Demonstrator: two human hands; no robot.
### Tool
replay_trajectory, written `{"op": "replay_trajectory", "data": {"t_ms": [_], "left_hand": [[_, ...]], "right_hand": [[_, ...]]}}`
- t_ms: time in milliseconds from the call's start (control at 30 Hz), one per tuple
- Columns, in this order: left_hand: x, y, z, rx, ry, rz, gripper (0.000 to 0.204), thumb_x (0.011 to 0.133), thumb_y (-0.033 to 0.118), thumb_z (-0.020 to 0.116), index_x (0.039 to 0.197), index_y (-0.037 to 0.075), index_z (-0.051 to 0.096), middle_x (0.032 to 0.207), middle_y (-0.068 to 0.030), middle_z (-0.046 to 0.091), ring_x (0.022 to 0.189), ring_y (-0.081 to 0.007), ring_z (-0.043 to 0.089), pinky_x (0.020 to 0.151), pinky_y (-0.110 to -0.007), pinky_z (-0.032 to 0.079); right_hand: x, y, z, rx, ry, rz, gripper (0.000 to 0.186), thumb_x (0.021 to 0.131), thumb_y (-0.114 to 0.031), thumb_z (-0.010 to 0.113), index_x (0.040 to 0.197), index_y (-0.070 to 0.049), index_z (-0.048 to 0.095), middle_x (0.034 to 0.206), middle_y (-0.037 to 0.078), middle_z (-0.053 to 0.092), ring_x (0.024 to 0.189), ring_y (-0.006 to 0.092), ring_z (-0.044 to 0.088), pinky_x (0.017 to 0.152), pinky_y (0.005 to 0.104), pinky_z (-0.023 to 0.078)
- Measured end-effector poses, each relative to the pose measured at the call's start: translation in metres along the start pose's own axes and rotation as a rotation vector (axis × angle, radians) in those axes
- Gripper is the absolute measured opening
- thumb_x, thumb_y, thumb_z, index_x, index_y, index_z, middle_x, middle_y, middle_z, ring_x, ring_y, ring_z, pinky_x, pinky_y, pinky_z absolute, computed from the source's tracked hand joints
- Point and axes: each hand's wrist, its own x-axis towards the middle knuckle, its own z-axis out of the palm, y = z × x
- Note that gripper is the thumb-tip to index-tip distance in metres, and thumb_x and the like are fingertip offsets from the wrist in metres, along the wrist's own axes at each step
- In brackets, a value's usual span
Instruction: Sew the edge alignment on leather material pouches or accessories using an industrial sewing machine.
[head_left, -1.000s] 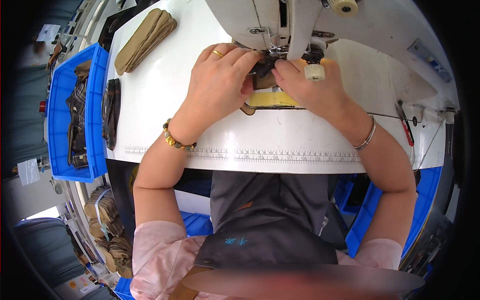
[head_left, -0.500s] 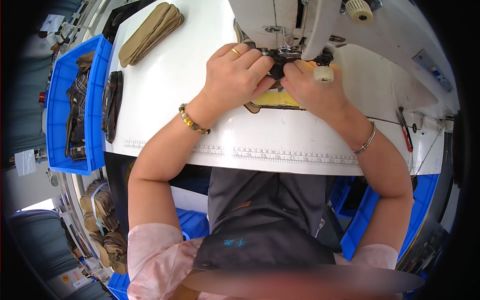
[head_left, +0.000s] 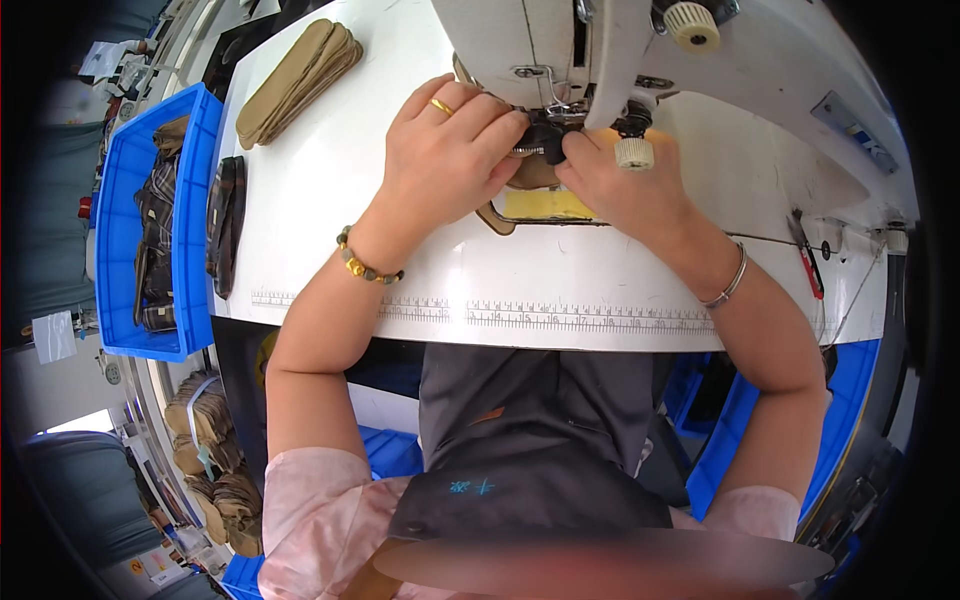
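At the head of the white sewing machine point(head_left: 500, 40), both hands work on a dark fabric piece point(head_left: 541, 143) with a pale ribbed edge. My left hand point(head_left: 440, 155) grips its left side with fingers bent. My right hand point(head_left: 628, 185) pinches its right side close to the presser foot point(head_left: 562, 108). Beneath the dark fabric lies a tan sole-shaped piece point(head_left: 535, 177), whose rounded end point(head_left: 494, 220) shows nearer me. My fingers hide much of both pieces and the needle point.
A yellow patch point(head_left: 548, 205) marks the white table point(head_left: 340, 190). Stacked tan sole-shaped pieces point(head_left: 300, 80) lie at the far left. Dark plaid pieces point(head_left: 226, 225) rest beside a blue bin point(head_left: 190, 230) of fabric. Red-handled snips point(head_left: 808, 258) lie right; a printed ruler point(head_left: 560, 316) runs along the front.
My left hand has shifted slightly left, and the dark fabric has turned so its pale ribbed edge shows. More of the tan piece is visible. My right hand stays near the presser foot.
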Motion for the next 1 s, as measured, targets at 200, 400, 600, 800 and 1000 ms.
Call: {"op": "replay_trajectory", "data": {"t_ms": [200, 400, 600, 800, 1000], "left_hand": [[0.003, 0.013, 0.005, 0.015, 0.039, -0.021, 0.033, 0.061, 0.012, 0.076, 0.093, 0.014, 0.070, 0.092, 0.0028, 0.067, 0.094, -0.0188, 0.064, 0.094, -0.037, 0.050], [-0.001, 0.013, 0.003, 0.034, -0.032, -0.058, 0.030, 0.065, 0.009, 0.071, 0.094, 0.013, 0.070, 0.091, 0.0014, 0.068, 0.093, -0.0191, 0.064, 0.093, -0.039, 0.050], [0.004, 0.016, -0.014, -0.113, -0.201, -0.139, 0.029, 0.069, 0.008, 0.069, 0.097, 0.010, 0.071, 0.094, -0.0022, 0.072, 0.093, -0.0214, 0.067, 0.091, -0.037, 0.052], [0.008, 0.012, -0.026, -0.423, -0.251, -0.289, 0.022, 0.086, 0.019, 0.071, 0.105, 0.008, 0.073, 0.095, -0.0059, 0.073, 0.089, -0.0262, 0.067, 0.084, -0.037, 0.051], [0.002, 0.011, -0.016, -0.531, -0.360, -0.366, 0.025, 0.090, 0.020, 0.070, 0.112, 0.010, 0.073, 0.103, -0.0039, 0.069, 0.095, -0.0237, 0.062, 0.091, -0.039, 0.041]], "right_hand": [[-0.001, 0.001, 0.002, 0.009, 0.013, 0.045, 0.014, 0.072, -0.020, 0.076, 0.073, -0.014, 0.064, 0.053, 0.003, 0.055, 0.048, 0.0225, 0.061, 0.044, 0.0354, 0.047], [-0.002, 0.002, 0.005, 0.062, -0.010, 0.033, 0.012, 0.073, -0.018, 0.075, 0.075, -0.013, 0.065, 0.054, 0.003, 0.056, 0.048, 0.0225, 0.061, 0.044, 0.0357, 0.047], [-0.004, 0.001, 0.005, 0.063, -0.023, 0.024, 0.007, 0.075, -0.016, 0.072, 0.079, -0.013, 0.068, 0.056, 0.003, 0.055, 0.048, 0.0218, 0.060, 0.042, 0.0346, 0.047], [-0.002, 0.001, 0.004, 0.114, 0.110, -0.050, 0.008, 0.073, -0.016, 0.071, 0.074, -0.014, 0.063, 0.055, 0.001, 0.052, 0.048, 0.0204, 0.059, 0.042, 0.0335, 0.045], [-0.002, -0.001, 0.001, 0.060, 0.121, -0.108, 0.009, 0.072, -0.012, 0.068, 0.071, -0.013, 0.059, 0.055, 0.002, 0.052, 0.049, 0.0204, 0.059, 0.041, 0.0337, 0.044]]}}
